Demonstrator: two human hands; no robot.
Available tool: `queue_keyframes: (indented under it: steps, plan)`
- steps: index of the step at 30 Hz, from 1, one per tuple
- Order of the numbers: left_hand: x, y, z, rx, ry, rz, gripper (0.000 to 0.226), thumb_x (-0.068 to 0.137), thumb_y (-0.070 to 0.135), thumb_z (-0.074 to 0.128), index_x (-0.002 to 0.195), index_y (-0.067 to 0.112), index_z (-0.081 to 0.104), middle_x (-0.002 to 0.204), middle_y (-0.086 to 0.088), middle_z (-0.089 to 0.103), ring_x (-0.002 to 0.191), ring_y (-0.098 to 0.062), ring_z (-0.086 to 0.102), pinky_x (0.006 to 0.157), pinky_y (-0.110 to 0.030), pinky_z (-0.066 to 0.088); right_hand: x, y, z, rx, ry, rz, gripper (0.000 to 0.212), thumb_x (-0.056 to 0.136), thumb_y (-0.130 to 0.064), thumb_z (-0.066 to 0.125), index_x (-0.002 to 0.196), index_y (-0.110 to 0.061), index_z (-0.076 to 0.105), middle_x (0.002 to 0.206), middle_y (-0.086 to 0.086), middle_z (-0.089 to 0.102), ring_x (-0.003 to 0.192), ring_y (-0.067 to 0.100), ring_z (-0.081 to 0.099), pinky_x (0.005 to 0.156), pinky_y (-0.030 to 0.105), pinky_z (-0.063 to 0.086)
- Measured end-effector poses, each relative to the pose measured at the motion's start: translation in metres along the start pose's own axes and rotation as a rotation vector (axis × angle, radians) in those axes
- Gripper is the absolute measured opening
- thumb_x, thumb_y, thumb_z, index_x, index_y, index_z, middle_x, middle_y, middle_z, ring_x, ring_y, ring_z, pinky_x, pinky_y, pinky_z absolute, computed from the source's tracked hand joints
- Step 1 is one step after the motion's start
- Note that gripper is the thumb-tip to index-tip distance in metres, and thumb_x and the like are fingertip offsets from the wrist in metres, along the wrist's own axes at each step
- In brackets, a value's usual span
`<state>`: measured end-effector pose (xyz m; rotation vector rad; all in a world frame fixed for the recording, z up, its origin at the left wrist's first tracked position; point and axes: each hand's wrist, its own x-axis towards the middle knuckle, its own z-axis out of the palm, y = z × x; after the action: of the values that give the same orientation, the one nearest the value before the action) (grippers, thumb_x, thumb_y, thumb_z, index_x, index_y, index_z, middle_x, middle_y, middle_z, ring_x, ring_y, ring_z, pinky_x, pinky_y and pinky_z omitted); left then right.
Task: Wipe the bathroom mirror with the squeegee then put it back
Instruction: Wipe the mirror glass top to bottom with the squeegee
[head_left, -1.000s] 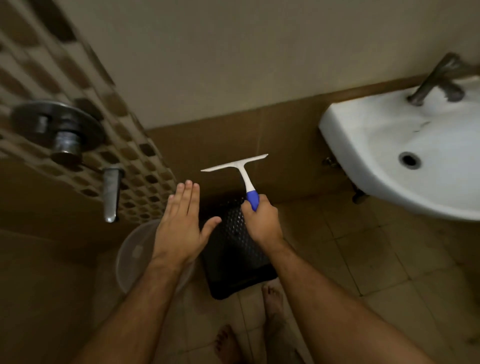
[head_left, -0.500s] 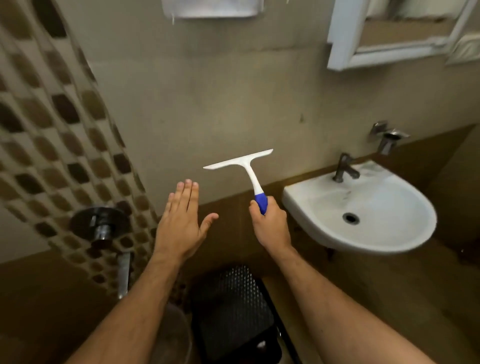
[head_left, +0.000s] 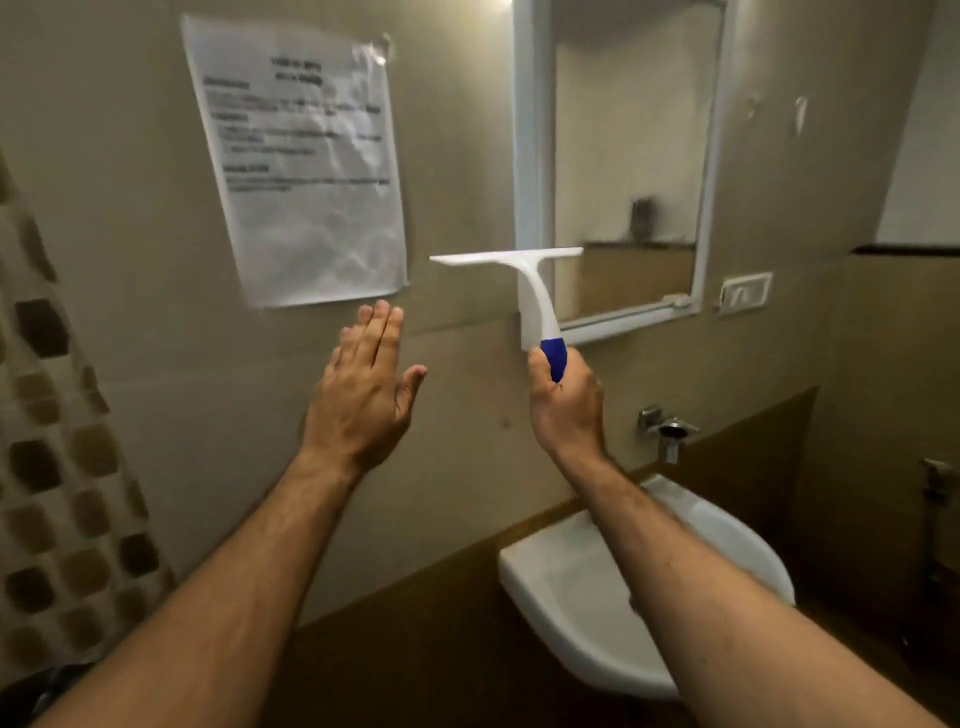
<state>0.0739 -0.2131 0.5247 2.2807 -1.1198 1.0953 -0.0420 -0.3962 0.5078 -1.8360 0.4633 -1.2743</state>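
Gripping squeegee upright: right hand; left hand flat; mirror behind

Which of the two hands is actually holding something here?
The right hand: its fingers curl round the blue grip of the squeegee, blade up. The left hand is flat, fingers straight, holding nothing.

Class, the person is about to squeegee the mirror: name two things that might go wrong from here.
1. The squeegee is held only by its blue end in the right hand; it may twist under pressure.
2. Its blade reaches left of the mirror, toward the paper notice, and could catch it.
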Motion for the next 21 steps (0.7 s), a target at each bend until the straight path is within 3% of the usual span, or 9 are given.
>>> queue_keyframes:
  steps: [4,8,11,21]
  plan:
    - [0.074,0.045,-0.006,-0.048,0.144,0.000,0.057,0.100,0.028,0.043,0.151,0.009,0.026,0.158,-0.011,0.025,0.148,-0.023,0.018,0.120,-0.041,0.022,0.071,-0.005,-0.033,0.052,0.063,-0.056,0.032,0.092,-0.043,0.047,0.083,-0.013,0.057,0.067,0.001,0.055,0.059,0.017,0.051,0.056,0.032,0.042]
    - [0.137,0.084,-0.008,-0.039,0.233,0.031,0.055,0.101,0.026,0.040,0.151,0.011,0.025,0.158,-0.010,0.026,0.147,-0.024,0.022,0.117,-0.042,0.029,0.129,-0.010,-0.065,0.096,0.041,-0.102,0.040,0.095,-0.051,0.042,0.082,-0.015,0.056,0.066,-0.001,0.054,0.057,0.015,0.050,0.053,0.027,0.039]
    - [0.174,0.106,-0.007,-0.052,0.276,0.028,0.054,0.102,0.026,0.037,0.152,0.015,0.022,0.159,-0.007,0.023,0.147,-0.022,0.020,0.116,-0.042,0.030,0.169,-0.010,-0.079,0.126,0.014,-0.107,0.053,0.092,-0.064,0.032,0.076,-0.019,0.054,0.065,0.001,0.054,0.058,0.018,0.052,0.056,0.032,0.043]
    - [0.257,0.135,0.014,-0.108,0.331,-0.005,0.055,0.101,0.022,0.037,0.153,0.016,0.020,0.160,-0.006,0.020,0.149,-0.022,0.014,0.118,-0.039,0.023,0.250,-0.016,-0.094,0.285,-0.016,-0.089,0.047,0.093,-0.062,0.029,0.076,-0.023,0.050,0.065,0.002,0.048,0.057,0.018,0.044,0.059,0.035,0.039]
